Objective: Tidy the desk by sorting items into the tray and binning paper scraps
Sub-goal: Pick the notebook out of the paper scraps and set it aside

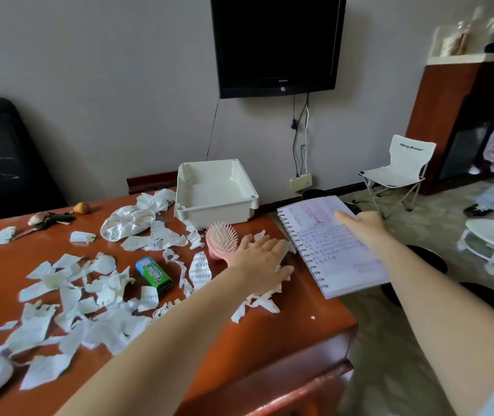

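The left hand [265, 264] lies flat, fingers spread, pressing on torn paper scraps [257, 301] near the right edge of the wooden desk [284, 334]. More scraps spread to its left around a green gum tin [153, 275]. Just beyond its fingers lies a pink hairbrush [221, 241]. To its right, the right hand [362, 227] grips a spiral notebook [329, 247] held off the desk edge. Farther back sits the white tray [215, 192].

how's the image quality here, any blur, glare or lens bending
Head view: soft daylight, faint sheen on the desk, no harsh glare. Wide-angle bending tilts the tv and stretches the forearms. Notebook writing is too soft to read; the room's right edge is blurred.
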`<state>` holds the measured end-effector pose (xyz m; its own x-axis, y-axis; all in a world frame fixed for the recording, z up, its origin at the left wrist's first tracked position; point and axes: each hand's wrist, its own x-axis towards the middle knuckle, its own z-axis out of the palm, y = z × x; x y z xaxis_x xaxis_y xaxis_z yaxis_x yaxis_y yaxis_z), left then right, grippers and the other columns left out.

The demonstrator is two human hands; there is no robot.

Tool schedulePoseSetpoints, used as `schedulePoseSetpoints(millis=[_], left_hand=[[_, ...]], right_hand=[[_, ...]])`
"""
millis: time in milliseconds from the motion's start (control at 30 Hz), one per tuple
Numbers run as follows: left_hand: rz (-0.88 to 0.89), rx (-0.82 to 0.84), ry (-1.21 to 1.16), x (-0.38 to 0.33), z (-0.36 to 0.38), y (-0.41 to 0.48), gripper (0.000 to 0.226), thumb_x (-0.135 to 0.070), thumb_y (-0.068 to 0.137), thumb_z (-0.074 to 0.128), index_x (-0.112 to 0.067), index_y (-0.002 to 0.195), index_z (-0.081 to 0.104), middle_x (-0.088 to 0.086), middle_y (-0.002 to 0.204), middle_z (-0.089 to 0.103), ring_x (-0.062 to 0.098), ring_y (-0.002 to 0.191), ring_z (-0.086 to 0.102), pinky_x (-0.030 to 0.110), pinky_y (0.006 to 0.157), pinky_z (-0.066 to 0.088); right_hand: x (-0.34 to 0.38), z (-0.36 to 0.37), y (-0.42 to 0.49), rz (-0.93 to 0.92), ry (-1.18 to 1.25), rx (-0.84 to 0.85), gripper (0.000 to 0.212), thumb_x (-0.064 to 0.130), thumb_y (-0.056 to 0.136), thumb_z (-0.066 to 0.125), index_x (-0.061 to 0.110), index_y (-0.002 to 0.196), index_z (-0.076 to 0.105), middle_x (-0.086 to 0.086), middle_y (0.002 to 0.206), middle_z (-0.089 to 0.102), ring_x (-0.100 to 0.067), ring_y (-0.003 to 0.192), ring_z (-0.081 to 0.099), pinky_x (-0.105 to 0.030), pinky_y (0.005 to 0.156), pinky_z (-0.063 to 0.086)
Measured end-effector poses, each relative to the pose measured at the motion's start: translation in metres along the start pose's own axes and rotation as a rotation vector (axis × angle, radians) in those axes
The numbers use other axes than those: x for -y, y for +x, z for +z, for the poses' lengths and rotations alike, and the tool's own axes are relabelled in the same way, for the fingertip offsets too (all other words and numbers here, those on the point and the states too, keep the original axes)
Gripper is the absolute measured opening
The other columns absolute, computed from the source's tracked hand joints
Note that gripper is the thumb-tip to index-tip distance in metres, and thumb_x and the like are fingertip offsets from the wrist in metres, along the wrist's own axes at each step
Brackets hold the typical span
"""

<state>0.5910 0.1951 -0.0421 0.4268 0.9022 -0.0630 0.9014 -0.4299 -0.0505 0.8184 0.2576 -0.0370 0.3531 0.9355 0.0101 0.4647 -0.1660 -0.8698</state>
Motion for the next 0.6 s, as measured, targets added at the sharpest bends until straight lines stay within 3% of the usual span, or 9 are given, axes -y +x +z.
schedulePoseSetpoints(millis=[133,500,600], left_hand=[[-0.044,0.03,0.035,0.001,0.011,-0.003,0.058,-0.051,0.098,0.023,-0.023,0.148,0.02,0.0,0.155,0.025,0.023,0.146,0.015,0.05,0.117,0.0],[-0.12,-0.032,0.15,0.037,0.017,-0.042,0.061,-0.052,0.098,0.014,-0.02,0.15,0.016,0.001,0.157,0.021,0.02,0.147,0.01,0.043,0.117,-0.01],[-0.122,-0.027,0.138,0.049,0.016,-0.051,0.06,-0.052,0.098,0.016,-0.021,0.15,0.016,0.0,0.157,0.021,0.018,0.147,0.009,0.043,0.116,-0.011]], right_hand=[[-0.001,0.009,0.004,0.021,-0.044,0.005,0.054,0.036,0.086,0.065,0.016,0.052,0.029,0.0,0.052,0.029,-0.015,0.048,0.029,-0.028,0.048,0.021],[0.021,0.052,-0.007,-0.016,-0.164,0.109,0.042,0.041,0.087,0.062,0.016,0.061,0.04,-0.001,0.06,0.044,-0.015,0.051,0.044,-0.024,0.048,0.029],[0.03,0.064,-0.019,-0.053,-0.24,0.101,0.043,0.043,0.088,0.059,0.017,0.061,0.037,0.0,0.061,0.042,-0.014,0.051,0.04,-0.024,0.048,0.027]])
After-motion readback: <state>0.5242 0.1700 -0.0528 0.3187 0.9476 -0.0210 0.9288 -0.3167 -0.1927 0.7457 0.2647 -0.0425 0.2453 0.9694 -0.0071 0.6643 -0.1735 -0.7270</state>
